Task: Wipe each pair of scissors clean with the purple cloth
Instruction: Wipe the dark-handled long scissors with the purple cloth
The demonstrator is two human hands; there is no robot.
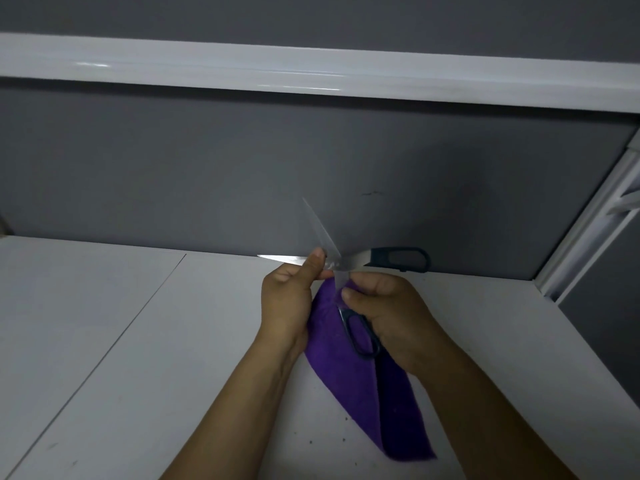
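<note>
One pair of scissors (pixel 346 263) with dark handles is held above the white table, its blades spread wide in a cross. One blade points left, the other up and left. One handle loop (pixel 398 259) sticks out to the right and the other (pixel 362 336) hangs down. My left hand (pixel 287 299) curls at the crossing, thumb on the left-pointing blade, with the purple cloth (pixel 367 403) bunched under its fingers. The cloth hangs down and trails onto the table. My right hand (pixel 388 313) grips the scissors just above the lower handle.
The white table (pixel 138 341) has a seam running diagonally on its left part and dark specks near the cloth's end. A grey partition (pixel 207 168) with a white rail (pixel 311 74) stands behind it. A white-framed partition (pixel 588 220) closes the right side.
</note>
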